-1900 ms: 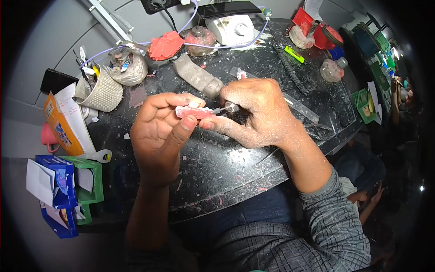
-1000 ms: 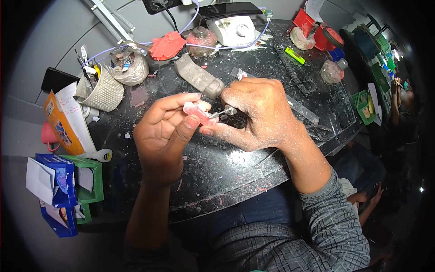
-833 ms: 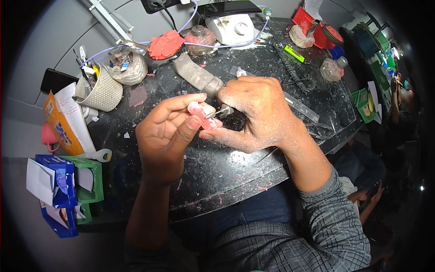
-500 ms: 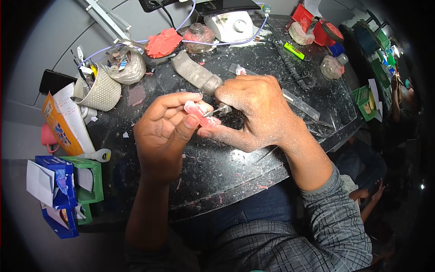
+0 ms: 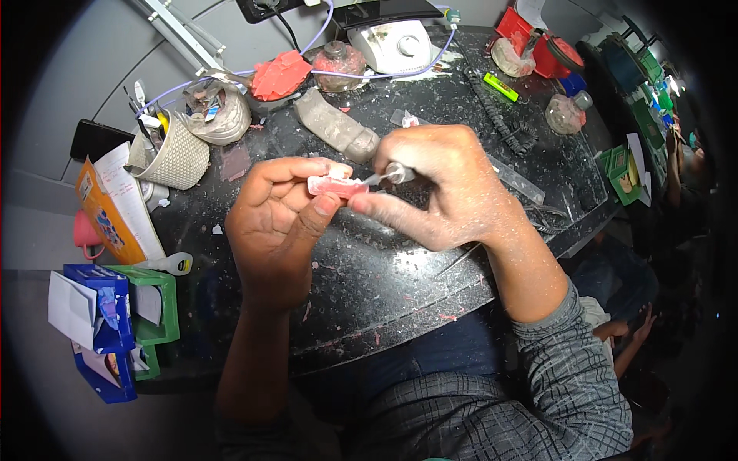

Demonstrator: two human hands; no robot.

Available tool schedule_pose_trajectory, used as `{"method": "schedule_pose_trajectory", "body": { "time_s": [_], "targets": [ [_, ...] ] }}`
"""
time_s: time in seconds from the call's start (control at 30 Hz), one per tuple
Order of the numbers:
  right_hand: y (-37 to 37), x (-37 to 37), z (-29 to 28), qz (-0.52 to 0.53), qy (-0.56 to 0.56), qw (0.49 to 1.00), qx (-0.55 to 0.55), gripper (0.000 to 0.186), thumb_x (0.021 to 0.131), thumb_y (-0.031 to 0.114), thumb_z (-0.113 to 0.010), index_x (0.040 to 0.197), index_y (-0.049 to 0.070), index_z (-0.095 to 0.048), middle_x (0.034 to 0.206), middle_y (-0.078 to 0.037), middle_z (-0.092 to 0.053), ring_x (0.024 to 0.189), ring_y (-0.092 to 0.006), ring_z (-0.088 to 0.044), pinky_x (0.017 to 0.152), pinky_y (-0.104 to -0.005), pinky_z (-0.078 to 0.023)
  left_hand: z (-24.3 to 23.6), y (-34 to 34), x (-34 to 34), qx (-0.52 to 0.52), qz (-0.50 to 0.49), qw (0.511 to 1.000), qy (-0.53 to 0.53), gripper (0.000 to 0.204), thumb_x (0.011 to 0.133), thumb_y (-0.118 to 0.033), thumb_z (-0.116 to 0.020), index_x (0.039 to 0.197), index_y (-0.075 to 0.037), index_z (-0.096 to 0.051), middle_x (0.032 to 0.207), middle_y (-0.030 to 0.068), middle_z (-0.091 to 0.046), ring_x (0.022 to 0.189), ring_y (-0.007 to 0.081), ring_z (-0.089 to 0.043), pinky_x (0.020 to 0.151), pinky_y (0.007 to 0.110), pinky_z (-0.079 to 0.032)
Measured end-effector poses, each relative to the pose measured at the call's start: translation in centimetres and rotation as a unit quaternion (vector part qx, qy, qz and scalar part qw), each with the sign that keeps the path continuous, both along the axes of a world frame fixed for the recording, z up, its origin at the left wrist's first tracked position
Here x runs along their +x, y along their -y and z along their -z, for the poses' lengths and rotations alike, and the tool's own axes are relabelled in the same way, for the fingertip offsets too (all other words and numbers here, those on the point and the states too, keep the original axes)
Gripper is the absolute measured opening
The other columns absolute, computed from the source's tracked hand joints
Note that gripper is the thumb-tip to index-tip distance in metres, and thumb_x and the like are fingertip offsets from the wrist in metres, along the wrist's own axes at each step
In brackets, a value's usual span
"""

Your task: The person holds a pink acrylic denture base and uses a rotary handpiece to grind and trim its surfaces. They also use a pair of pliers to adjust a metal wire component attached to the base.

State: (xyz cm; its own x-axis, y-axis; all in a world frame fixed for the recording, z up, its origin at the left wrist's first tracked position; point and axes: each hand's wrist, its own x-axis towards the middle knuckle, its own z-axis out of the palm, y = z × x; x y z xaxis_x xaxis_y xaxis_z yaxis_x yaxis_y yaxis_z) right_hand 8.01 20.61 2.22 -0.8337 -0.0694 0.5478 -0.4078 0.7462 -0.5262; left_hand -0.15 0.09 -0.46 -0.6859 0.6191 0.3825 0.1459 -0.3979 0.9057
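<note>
Levelled from its earlier slant, the pink piece [image 5: 338, 187] lies between both hands, its long axis left to right. The left hand [image 5: 269, 219] pinches it; the right hand [image 5: 450, 184] grips a metal tool [image 5: 397, 173], tip at its right end. Beneath it spreads the debris-strewn tabletop [image 5: 361, 300]; beyond it, a grey block [image 5: 330, 125], then a grey wall [image 5: 77, 61].

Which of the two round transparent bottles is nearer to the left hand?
The bottle between the red sheets and the white dial box; the other bottle is much farther right, away from the left hand.
</note>
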Motion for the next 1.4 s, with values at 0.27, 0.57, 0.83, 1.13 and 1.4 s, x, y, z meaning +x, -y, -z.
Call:
{"method": "schedule_pose_trajectory", "body": {
  "time_s": [0.27, 0.57, 0.83, 1.13, 1.4],
  "targets": [
    [-0.3, -0.5, 0.4, -0.018, -0.024, 0.995, -0.096, 0.016, 0.081, 0.01, -0.08, 0.09, 0.004, -0.068, 0.078, -0.013, -0.067, 0.072, -0.0312, -0.069, 0.065, -0.0374, -0.054, -0.8, -0.5, 0.4, 0.029, 0.005, 0.999, 0.017, 0.028, 0.093, 0.012, -0.065, 0.118, 0.01, -0.054, 0.119, 0.0246, -0.064, 0.113, 0.0303, -0.069, 0.1, 0.039, -0.059],
    [0.1, -0.5, 0.4, -0.025, -0.012, 0.995, -0.1, 0.018, 0.082, 0.016, -0.079, 0.088, 0.005, -0.066, 0.077, -0.013, -0.066, 0.07, -0.0319, -0.068, 0.064, -0.0373, -0.053, -0.6, -0.1, 0.8, -0.044, -0.02, 0.999, 0.001, 0.045, 0.086, 0.013, -0.072, 0.127, 0.013, -0.054, 0.121, 0.0252, -0.064, 0.107, 0.026, -0.07, 0.092, 0.035, -0.061],
    [0.2, -0.2, -0.1, -0.021, 0.012, 0.995, -0.097, 0.019, 0.084, 0.019, -0.079, 0.087, 0.005, -0.065, 0.075, -0.014, -0.067, 0.068, -0.0325, -0.069, 0.063, -0.0375, -0.052, -0.5, -0.1, 0.3, -0.045, -0.04, 0.993, -0.106, 0.054, 0.082, 0.013, -0.077, 0.131, 0.013, -0.057, 0.133, 0.0179, -0.055, 0.114, 0.0201, -0.064, 0.096, 0.031, -0.055],
    [0.2, 0.0, -0.8, -0.049, 0.041, 0.987, -0.151, 0.02, 0.084, 0.01, -0.079, 0.103, 0.005, -0.075, 0.084, -0.01, -0.075, 0.063, -0.0178, -0.07, 0.058, -0.0281, -0.051, -1.3, 0.7, -0.2, -0.137, -0.045, 0.954, -0.262, 0.055, 0.08, 0.014, -0.077, 0.133, 0.01, -0.061, 0.127, 0.016, -0.06, 0.105, 0.0136, -0.061, 0.093, 0.027, -0.052],
    [0.7, -0.6, -0.6, -0.062, -0.02, 0.994, -0.091, 0.016, 0.083, 0.008, -0.081, 0.099, 0.005, -0.077, 0.09, -0.01, -0.078, 0.081, -0.022, -0.076, 0.072, -0.031, -0.059, -0.7, 1.3, -0.2, -0.156, -0.037, 0.966, -0.202, 0.051, 0.085, 0.016, -0.071, 0.13, 0.008, -0.05, 0.122, 0.0188, -0.064, 0.108, 0.0175, -0.066, 0.094, 0.029, -0.054]
  ]
}}
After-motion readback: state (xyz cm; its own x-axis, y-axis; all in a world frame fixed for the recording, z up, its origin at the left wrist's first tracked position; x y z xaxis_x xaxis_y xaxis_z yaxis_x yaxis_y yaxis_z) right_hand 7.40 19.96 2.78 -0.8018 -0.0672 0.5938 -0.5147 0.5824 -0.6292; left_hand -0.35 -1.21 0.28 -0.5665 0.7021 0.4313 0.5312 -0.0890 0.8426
